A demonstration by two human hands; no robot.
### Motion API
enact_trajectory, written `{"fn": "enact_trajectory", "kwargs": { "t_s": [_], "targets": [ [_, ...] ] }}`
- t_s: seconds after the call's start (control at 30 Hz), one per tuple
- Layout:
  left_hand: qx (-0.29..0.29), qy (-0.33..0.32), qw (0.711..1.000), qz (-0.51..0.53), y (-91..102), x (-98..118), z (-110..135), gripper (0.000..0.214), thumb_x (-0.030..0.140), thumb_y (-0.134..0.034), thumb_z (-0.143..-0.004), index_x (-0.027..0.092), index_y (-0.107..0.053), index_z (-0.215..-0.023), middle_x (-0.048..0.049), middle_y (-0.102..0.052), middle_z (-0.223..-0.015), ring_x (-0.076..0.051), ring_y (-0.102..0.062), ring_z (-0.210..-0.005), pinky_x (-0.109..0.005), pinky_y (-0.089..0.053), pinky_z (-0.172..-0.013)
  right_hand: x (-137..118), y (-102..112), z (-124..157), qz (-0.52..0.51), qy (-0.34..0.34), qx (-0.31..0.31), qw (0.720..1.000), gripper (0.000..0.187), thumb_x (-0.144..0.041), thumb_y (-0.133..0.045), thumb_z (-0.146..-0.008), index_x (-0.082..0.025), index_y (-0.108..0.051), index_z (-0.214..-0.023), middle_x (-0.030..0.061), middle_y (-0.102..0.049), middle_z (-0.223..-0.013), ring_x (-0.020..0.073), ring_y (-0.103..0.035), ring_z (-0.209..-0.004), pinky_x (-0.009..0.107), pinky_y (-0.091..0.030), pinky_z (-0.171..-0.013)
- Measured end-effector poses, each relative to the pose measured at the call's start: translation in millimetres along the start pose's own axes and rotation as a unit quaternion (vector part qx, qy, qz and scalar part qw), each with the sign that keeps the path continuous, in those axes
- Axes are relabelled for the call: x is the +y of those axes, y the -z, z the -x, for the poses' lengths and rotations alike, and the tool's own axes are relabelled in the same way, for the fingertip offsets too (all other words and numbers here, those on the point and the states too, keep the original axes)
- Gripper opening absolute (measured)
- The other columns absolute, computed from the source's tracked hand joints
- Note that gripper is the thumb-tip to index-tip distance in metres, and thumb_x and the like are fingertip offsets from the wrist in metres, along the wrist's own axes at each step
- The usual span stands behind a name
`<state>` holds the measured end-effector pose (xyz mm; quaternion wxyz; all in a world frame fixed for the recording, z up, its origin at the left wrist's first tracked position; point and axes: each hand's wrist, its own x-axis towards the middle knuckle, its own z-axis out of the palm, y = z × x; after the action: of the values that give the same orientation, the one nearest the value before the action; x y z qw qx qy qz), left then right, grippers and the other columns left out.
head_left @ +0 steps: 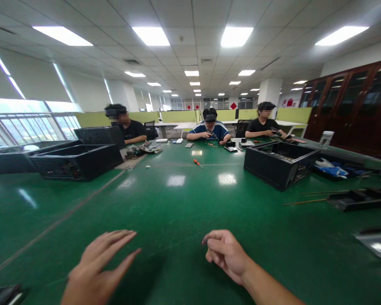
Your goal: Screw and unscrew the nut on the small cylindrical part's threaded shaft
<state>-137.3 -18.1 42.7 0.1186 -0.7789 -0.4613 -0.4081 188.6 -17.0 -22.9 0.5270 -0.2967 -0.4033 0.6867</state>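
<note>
My left hand (98,267) hovers low over the green table (178,212) at the bottom left, fingers stretched out and together, holding nothing. My right hand (225,254) is just right of centre, fingers curled into a pinch. A tiny dark item shows at its fingertips, too small to name. Bare green tabletop lies between and ahead of both hands.
Black computer cases (78,161) stand at the left and another (279,163) at the right. An orange screwdriver (197,162) lies mid-table. Dark panels (358,199) and a metal plate (376,241) lie at the right. Three people (209,127) work at the far side.
</note>
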Motion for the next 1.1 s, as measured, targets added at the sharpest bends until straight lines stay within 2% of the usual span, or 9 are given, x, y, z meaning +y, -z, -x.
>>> {"fn": "enact_trajectory", "kwargs": {
  "t_s": [0.1, 0.2, 0.3, 0.43, 0.57, 0.77, 0.9, 1.0, 1.1],
  "targets": [
    [-0.028, -0.107, 0.994, 0.016, -28.9, 56, -21, 0.047, 0.035, -0.08, -0.073, 0.038, -0.067, -0.118, -0.0008, -0.075, -0.109, -0.027, -0.069, -0.102, -0.056, -0.035, -0.113, 3, -2, 2, 0.013, -0.03, -0.031, 0.999, 0.038, -0.043, -0.082, -0.069, -0.01, -0.071, -0.082, -0.0089, -0.045, -0.037, 0.0048, -0.037, -0.035, 0.019, -0.024, -0.042],
    [-0.089, -0.137, 0.973, 0.164, -55.7, 99, -28, 0.052, 0.028, -0.077, -0.077, 0.037, -0.063, -0.126, -0.0026, -0.076, -0.105, -0.022, -0.071, -0.095, -0.046, -0.05, -0.102, 4, -1, 3, 0.023, -0.05, -0.054, 0.997, 0.043, -0.048, -0.083, -0.067, -0.009, -0.071, -0.08, -0.006, -0.051, -0.04, 0.0041, -0.038, -0.034, 0.018, -0.021, -0.039],
    [-0.124, -0.116, 0.936, 0.307, -77.4, 126, -23, 0.043, 0.016, -0.066, -0.086, 0.04, -0.065, -0.122, -0.0008, -0.076, -0.093, -0.017, -0.071, -0.083, -0.031, -0.059, -0.079, 3, 1, 3, 0.02, -0.067, -0.082, 0.994, 0.044, -0.051, -0.082, -0.068, -0.01, -0.067, -0.071, -0.0018, -0.058, -0.047, 0.0027, -0.036, -0.032, 0.017, -0.017, -0.035],
    [-0.094, -0.021, 0.944, 0.314, -90.5, 133, -15, 0.037, 0.018, -0.067, -0.085, 0.037, -0.068, -0.117, -0.0002, -0.077, -0.094, -0.017, -0.072, -0.085, -0.026, -0.059, -0.078, 2, 2, 1, 0.016, -0.071, -0.084, 0.994, 0.043, -0.051, -0.079, -0.072, -0.009, -0.069, -0.077, -0.0024, -0.058, -0.047, 0.003, -0.038, -0.033, 0.017, -0.015, -0.034],
    [-0.135, -0.019, 0.966, 0.221, -74.1, 87, -7, 0.033, 0.026, -0.055, -0.092, 0.035, -0.066, -0.122, -0.0027, -0.075, -0.106, -0.017, -0.072, -0.094, -0.023, -0.058, -0.084, 1, 2, 0, 0.021, -0.071, -0.097, 0.993, 0.044, -0.05, -0.075, -0.076, -0.007, -0.072, -0.088, -0.0014, -0.062, -0.047, 0.003, -0.036, -0.03, 0.018, -0.016, -0.033],
    [-0.163, -0.009, 0.986, -0.037, -24.9, -50, 22, 0.034, 0.03, -0.05, -0.09, 0.042, -0.067, -0.117, 0.0043, -0.075, -0.108, -0.021, -0.074, -0.092, -0.028, -0.061, -0.079, -2, 3, -5, -0.008, -0.079, -0.076, 0.994, 0.052, -0.052, -0.072, -0.076, -0.005, -0.071, -0.099, 0.0021, -0.066, -0.052, 0.0028, -0.035, -0.029, 0.02, -0.01, -0.033],
    [-0.165, -0.011, 0.984, -0.059, -11.8, -83, 30, 0.03, 0.037, -0.047, -0.09, 0.051, -0.068, -0.107, 0.0155, -0.076, -0.104, -0.021, -0.075, -0.093, -0.032, -0.063, -0.076, -1, 4, -5, -0.001, -0.078, -0.071, 0.994, 0.051, -0.053, -0.069, -0.08, -0.005, -0.07, -0.1, 0.0029, -0.067, -0.053, 0.0028, -0.033, -0.03, 0.02, -0.01, -0.035],
    [-0.102, 0.129, 0.986, -0.024, -10.3, -85, 24, 0.025, 0.044, -0.047, -0.091, 0.047, -0.068, -0.103, 0.0137, -0.074, -0.092, -0.018, -0.073, -0.084, -0.026, -0.061, -0.068, 0, 5, -3, 0.001, -0.076, -0.074, 0.994, 0.051, -0.052, -0.069, -0.08, -0.006, -0.07, -0.1, 0.0033, -0.067, -0.054, 0.003, -0.033, -0.031, 0.02, -0.011, -0.036],
    [0.057, 0.327, 0.94, 0.081, -7.9, -99, 19, 0.026, 0.052, -0.046, -0.092, 0.039, -0.063, -0.106, 0.0101, -0.062, -0.073, -0.01, -0.061, -0.058, -0.019, -0.05, -0.052, 1, 6, -3, 0.003, -0.072, -0.071, 0.995, 0.051, -0.053, -0.069, -0.08, -0.006, -0.069, -0.101, 0.0028, -0.066, -0.054, 0.0033, -0.033, -0.032, 0.02, -0.011, -0.037]
  ]
}}
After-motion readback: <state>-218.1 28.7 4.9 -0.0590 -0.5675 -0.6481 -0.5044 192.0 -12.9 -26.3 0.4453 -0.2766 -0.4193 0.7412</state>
